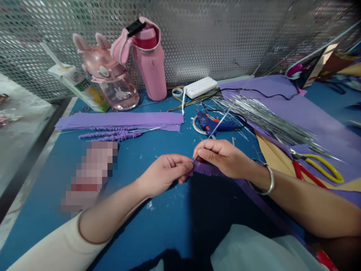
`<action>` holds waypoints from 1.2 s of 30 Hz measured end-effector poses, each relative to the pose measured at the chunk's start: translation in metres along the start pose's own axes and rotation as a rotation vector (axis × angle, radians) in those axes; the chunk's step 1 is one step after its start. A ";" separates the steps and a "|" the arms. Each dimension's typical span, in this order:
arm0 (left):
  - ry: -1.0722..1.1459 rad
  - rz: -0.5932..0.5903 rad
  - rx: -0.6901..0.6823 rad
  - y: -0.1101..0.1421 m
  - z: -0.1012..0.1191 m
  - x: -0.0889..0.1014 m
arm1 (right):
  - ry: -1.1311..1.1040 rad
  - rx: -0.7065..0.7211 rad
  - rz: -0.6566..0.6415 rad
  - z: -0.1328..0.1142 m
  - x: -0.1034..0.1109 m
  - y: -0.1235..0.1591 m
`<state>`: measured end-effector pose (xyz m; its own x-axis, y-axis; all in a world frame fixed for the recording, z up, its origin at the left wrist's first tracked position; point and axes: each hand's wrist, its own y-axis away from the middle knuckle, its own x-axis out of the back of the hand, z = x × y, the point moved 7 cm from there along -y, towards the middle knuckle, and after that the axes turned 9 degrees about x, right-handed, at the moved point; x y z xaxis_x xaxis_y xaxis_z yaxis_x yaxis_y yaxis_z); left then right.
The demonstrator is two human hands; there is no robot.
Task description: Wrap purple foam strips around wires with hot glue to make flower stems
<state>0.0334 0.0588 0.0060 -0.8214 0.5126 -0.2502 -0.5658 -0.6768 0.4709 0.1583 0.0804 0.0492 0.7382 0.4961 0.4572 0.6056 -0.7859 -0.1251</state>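
My left hand (pixel 166 174) pinches the end of a purple paper strip (pixel 208 169) at the middle of the table, where it meets a thin wire (pixel 220 123). The fingers of my right hand (pixel 222 157) are closed around that wire, which slants up and away to the right. The strip's edge looks ruffled or fringed near my hands, and its long tail runs under my right wrist toward the lower right. Beyond my right hand lies a blue glue gun (pixel 203 121), close to a roll of tape (pixel 196 127).
Stacked purple paper strips (pixel 121 119) and finished purple sprigs (pixel 124 134) lie at left. Behind stand a drink carton (pixel 76 88), a rabbit-eared bottle (pixel 120 92) and a pink bottle (pixel 152 71). Rightward are a white power bank (pixel 200 87), bundled wires (pixel 270 118) and red-and-yellow-handled scissors (pixel 324 165).
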 end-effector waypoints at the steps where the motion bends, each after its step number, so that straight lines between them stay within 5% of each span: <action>1: -0.035 0.056 -0.029 0.000 0.002 0.004 | -0.017 -0.032 -0.020 0.002 -0.002 0.001; 12: -0.269 0.303 -0.157 0.006 0.015 0.014 | -0.239 -0.328 0.023 0.020 -0.008 0.006; 20: -0.793 0.656 -0.553 0.027 0.034 0.008 | -0.566 -0.408 0.088 0.021 -0.022 0.010; 29: -1.240 0.640 -0.809 0.035 0.031 -0.014 | -0.538 -0.353 0.136 0.015 -0.026 0.011; 36: -1.148 0.590 -0.804 0.034 0.032 -0.007 | -0.098 -0.216 0.085 0.010 -0.003 0.001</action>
<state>0.0226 0.0491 0.0504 -0.6526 -0.0617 0.7552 -0.3862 -0.8304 -0.4015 0.1595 0.0820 0.0392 0.8158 0.4496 0.3637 0.4698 -0.8820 0.0367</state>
